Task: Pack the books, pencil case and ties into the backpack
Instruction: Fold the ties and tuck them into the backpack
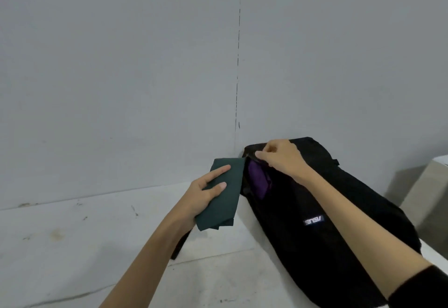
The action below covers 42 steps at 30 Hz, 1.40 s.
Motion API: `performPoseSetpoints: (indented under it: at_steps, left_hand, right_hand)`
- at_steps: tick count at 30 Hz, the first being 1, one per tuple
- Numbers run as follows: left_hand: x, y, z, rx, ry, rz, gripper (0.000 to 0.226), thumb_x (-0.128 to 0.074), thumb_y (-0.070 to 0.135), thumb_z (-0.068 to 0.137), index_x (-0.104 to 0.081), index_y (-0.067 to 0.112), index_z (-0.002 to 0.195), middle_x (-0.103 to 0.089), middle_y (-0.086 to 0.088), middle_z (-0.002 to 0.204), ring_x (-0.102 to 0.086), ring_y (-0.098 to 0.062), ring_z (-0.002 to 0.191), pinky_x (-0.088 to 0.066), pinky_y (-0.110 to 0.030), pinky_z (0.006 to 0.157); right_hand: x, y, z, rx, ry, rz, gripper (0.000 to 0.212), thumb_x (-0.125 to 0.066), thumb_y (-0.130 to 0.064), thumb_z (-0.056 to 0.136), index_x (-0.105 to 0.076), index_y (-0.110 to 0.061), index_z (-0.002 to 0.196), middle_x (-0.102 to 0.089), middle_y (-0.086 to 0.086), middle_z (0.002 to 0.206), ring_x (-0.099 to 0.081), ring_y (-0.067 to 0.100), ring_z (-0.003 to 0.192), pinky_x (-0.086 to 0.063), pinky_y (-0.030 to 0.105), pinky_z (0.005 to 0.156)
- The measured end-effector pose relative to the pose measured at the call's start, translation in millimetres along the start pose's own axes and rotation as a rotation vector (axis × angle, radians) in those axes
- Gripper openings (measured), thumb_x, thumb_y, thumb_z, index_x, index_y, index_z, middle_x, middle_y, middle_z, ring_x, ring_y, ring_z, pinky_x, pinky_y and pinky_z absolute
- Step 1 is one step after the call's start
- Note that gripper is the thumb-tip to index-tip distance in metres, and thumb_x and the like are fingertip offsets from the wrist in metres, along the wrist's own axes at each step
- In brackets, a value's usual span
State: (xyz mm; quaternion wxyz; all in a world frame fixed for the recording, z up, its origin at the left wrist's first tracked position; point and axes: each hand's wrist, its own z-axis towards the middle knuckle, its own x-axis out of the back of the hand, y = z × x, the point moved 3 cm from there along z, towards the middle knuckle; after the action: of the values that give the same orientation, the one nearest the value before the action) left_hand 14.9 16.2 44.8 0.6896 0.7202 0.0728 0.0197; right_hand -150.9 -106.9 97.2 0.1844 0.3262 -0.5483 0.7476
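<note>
A: status?

B: I'm holding the folded dark green tie [221, 193] in my left hand [203, 195], thumb under, fingers flat across the top, so that grip is pinching the bundle. It's hanging in the air just beside the mouth of the black backpack [315, 210], touching the opening's edge

A: right side?

B: my right hand [281, 156] is pinching the upper lip of the opening, fingertips pressed together on the fabric or the zip; I can't tell which. I'm propping the mouth open with it. The backpack is lying on its side on the white tabletop [72, 247], top end against the wall [145, 65]

A: anything inside?

B: something purple [257, 181] is showing in the gap. Can't tell what it is

A: how's the tie going to handle?

B: I'm judging it light, soft and floppy. The folds will probably spill if I loosen my pinch, so I'm gripping across the whole stack near the middle. Leading with the far end into the gap looks best. The slot is looking narrow, so snagging on the lip is the risk
</note>
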Motion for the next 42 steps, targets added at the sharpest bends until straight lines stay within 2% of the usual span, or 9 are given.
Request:
performPoseSetpoints:
  at_steps: [4, 8, 15, 21, 26, 30, 33, 37, 42]
  left_hand:
    - [-33.4, -19.9, 17.2, 0.086, 0.049, -0.036, 0.036, -0.051, 0.011, 0.096, -0.058, 0.033, 0.124, -0.063, -0.002, 0.108, -0.063, -0.005, 0.059, -0.049, -0.019, 0.047]
    - [-59.8, -31.3, 29.2, 0.104, 0.026, 0.007, 0.037, -0.053, 0.011, 0.095, -0.059, 0.028, 0.127, -0.053, -0.006, 0.128, -0.062, -0.007, 0.073, -0.048, -0.014, 0.055]
    - [-104.2, -31.9, 76.0, 0.169, 0.027, -0.051, 0.037, -0.054, 0.008, 0.094, -0.058, 0.023, 0.127, -0.067, -0.002, 0.113, -0.064, -0.012, 0.086, -0.054, -0.019, 0.065]
    - [-119.8, -30.4, 133.4, 0.124, 0.191, -0.085, 0.036, -0.053, 0.002, 0.092, -0.056, 0.009, 0.127, -0.066, -0.01, 0.104, -0.062, -0.015, 0.077, -0.053, -0.021, 0.063]
    - [-127.9, -33.3, 154.7, -0.07, 0.486, 0.201, 0.029, -0.05, -0.005, 0.081, -0.07, 0.013, 0.092, -0.068, -0.004, 0.085, -0.057, -0.012, 0.071, -0.047, -0.024, 0.065]
    - [-134.4, -25.2, 160.5, -0.133, 0.575, 0.237, 0.034, -0.05, -0.007, 0.079, -0.049, 0.018, 0.056, -0.05, 0.005, 0.055, -0.04, -0.008, 0.056, -0.033, -0.019, 0.051]
    - [-137.8, -25.3, 157.0, -0.045, 0.435, 0.079, 0.034, -0.042, -0.006, 0.085, -0.053, 0.017, 0.064, -0.054, 0.006, 0.053, -0.049, -0.008, 0.056, -0.038, -0.016, 0.049]
    - [-133.1, -31.1, 149.7, 0.021, 0.127, -0.109, 0.047, -0.033, -0.016, 0.083, -0.058, 0.014, 0.108, -0.067, -0.001, 0.083, -0.063, -0.014, 0.08, -0.052, -0.022, 0.066]
    - [-132.6, -22.7, 144.1, -0.205, 0.376, 0.493, 0.023, -0.05, -0.002, 0.077, -0.047, 0.021, 0.077, -0.051, 0.011, 0.071, -0.048, -0.008, 0.07, -0.035, -0.01, 0.058]
  right_hand:
    - [9.3, 41.6, -3.0, 0.18, -0.08, -0.693, 0.038, -0.064, -0.038, 0.08, -0.047, -0.017, 0.106, -0.059, 0.0, 0.095, -0.049, 0.02, 0.082, -0.037, 0.03, 0.067]
    - [25.0, 57.6, 4.6, 0.208, -0.085, -0.496, 0.036, -0.06, -0.023, 0.079, -0.055, -0.021, 0.114, -0.061, 0.0, 0.104, -0.054, 0.025, 0.098, -0.039, 0.029, 0.074]
    - [51.5, 68.6, 21.8, 0.214, -0.209, -0.265, 0.028, -0.068, -0.02, 0.071, -0.065, -0.025, 0.099, -0.051, -0.015, 0.075, -0.056, 0.016, 0.084, -0.041, 0.026, 0.073]
    - [48.8, 65.5, 27.2, 0.285, -0.261, -0.288, 0.023, -0.067, -0.023, 0.071, -0.057, -0.027, 0.091, -0.058, -0.005, 0.088, -0.058, 0.021, 0.092, -0.044, 0.028, 0.077]
    - [43.0, 67.8, 30.3, 0.31, -0.264, -0.285, 0.025, -0.065, -0.024, 0.072, -0.056, -0.025, 0.095, -0.057, -0.004, 0.094, -0.055, 0.023, 0.098, -0.041, 0.027, 0.077]
    - [37.0, 67.4, 29.7, 0.33, -0.267, -0.263, 0.026, -0.062, -0.023, 0.074, -0.058, -0.018, 0.1, -0.057, -0.003, 0.092, -0.052, 0.023, 0.097, -0.04, 0.029, 0.074]
    - [35.6, 68.0, 30.3, 0.337, -0.284, -0.259, 0.021, -0.062, -0.023, 0.075, -0.058, -0.018, 0.095, -0.056, -0.004, 0.087, -0.053, 0.021, 0.093, -0.038, 0.028, 0.07]
    - [35.0, 68.5, 33.1, 0.315, -0.312, -0.241, 0.018, -0.064, -0.025, 0.073, -0.056, -0.023, 0.089, -0.058, -0.004, 0.086, -0.054, 0.022, 0.091, -0.036, 0.026, 0.07]
    - [31.4, 63.2, 29.9, 0.333, -0.294, -0.267, 0.024, -0.063, -0.025, 0.076, -0.06, -0.018, 0.098, -0.058, -0.004, 0.088, -0.053, 0.02, 0.09, -0.036, 0.027, 0.068]
